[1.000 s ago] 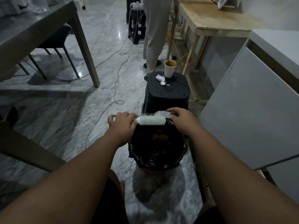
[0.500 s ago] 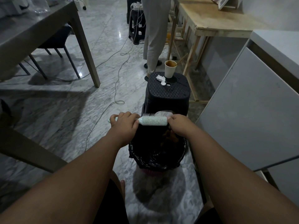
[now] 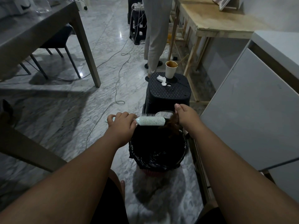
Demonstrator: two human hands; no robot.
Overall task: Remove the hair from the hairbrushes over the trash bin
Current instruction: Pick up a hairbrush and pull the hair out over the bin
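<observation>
I am holding a pale mint plastic hairbrush (image 3: pixel 151 121) level over the black-bagged round trash bin (image 3: pixel 157 156).

My left hand (image 3: pixel 121 124) is wrapping closed around the brush handle, while my right hand (image 3: pixel 186 118) is pinching a brown clump of hair (image 3: pixel 172 126) at the brush's far end, right above the bin's rim. Just beyond, a paper cup (image 3: pixel 170 69) is standing on a black plastic stool (image 3: pixel 169 92).

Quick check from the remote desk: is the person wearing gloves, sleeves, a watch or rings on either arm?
No. The left hand and right hand are bare, without gloves. Both forearms are uncovered to the frame edge, with no sleeves, watch or bracelet showing. No rings are visible on the fingers in view.
</observation>
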